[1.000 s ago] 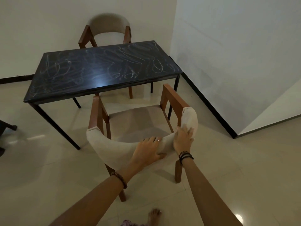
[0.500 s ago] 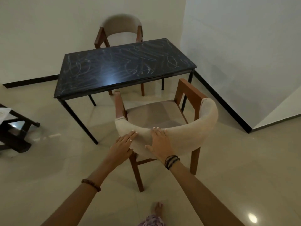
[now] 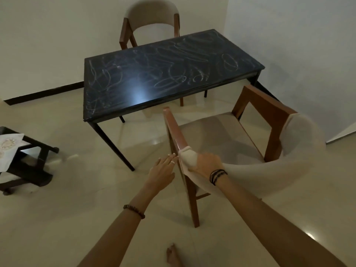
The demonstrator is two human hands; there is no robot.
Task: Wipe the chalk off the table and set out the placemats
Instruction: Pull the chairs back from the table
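The black table (image 3: 134,105) stands ahead, its top covered in white chalk scribbles (image 3: 173,74). A wooden chair with a beige padded back (image 3: 300,143) sits in front of it, off to the right. My right hand (image 3: 206,164) grips the left end of that padded backrest. My left hand (image 3: 163,172) hovers open just left of the chair's frame, fingertips near the wood. White patterned placemats (image 3: 9,145) lie on a low dark stand at the far left.
A second chair (image 3: 152,18) stands behind the table against the wall. The low dark stand (image 3: 32,166) occupies the left floor. A white wall (image 3: 289,45) with a dark skirting runs along the right. My bare foot (image 3: 173,255) shows below on the tiled floor.
The chair has shifted to the right, away from the table's front. My left hand came off the backrest; my right hand slid to the backrest's left end.
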